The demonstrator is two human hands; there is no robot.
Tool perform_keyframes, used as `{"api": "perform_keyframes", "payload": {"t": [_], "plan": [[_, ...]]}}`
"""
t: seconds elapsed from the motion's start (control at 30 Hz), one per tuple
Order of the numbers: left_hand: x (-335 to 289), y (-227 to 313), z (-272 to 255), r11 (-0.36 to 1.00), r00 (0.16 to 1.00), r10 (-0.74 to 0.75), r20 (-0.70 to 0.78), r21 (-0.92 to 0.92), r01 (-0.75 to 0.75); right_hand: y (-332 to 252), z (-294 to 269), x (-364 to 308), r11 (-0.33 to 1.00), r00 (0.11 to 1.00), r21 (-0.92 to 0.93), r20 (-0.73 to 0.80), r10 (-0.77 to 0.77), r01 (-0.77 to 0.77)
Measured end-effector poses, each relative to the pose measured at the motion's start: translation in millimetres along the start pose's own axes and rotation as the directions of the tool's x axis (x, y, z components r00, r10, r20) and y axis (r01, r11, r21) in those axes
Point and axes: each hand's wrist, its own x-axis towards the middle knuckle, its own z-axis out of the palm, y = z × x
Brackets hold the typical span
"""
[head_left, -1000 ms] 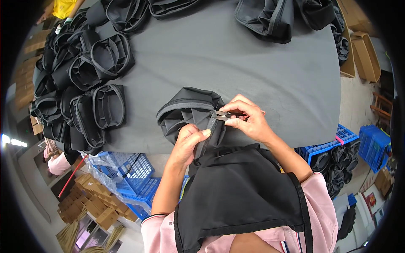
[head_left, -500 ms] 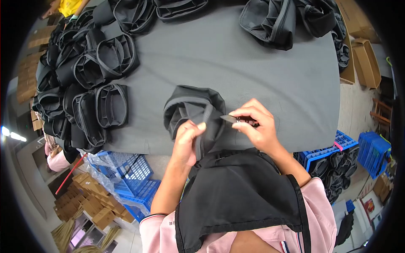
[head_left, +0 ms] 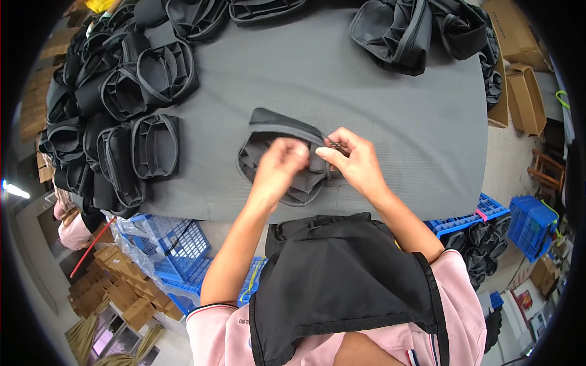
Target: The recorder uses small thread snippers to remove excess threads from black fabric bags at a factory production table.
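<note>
1. The small black cloth bag (head_left: 278,152) lies on the grey table (head_left: 378,104), right in front of the person.
2. The left hand (head_left: 278,168) presses down on the bag's middle, fingers curled.
3. The right hand (head_left: 354,161) pinches the bag's right end, where its long top edge stops.

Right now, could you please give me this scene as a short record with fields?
surface: grey table
left hand: grips the black pouch from the front
right hand: pinches a small metal zipper pull at the pouch's right end
table left side: stack of black pouches
table far right: more black bags
below table: blue crates
</note>
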Motion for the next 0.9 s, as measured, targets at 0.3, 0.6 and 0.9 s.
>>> {"api": "perform_keyframes", "payload": {"t": [0.3,0.6,0.9], "plan": [[24.9,4.3,5.3,1.0,1.0,-0.004,-0.006,-0.01,0.003,10.9,-2.1,37.8,0.869,0.903,0.351,0.375,0.21,-0.348],[28.1,14.7,12.2,0.985,0.983,-0.15,-0.107,-0.1,0.139,11.4,-17.1,-33.7,0.909,0.959,-0.34,-0.062,-0.277,0.241],[28.9,17.1,16.4,0.984,0.982,-0.151,-0.118,-0.11,0.138,24.2,-20.4,-17.2,0.985,0.992,-0.139,0.086,-0.089,0.1]]}}
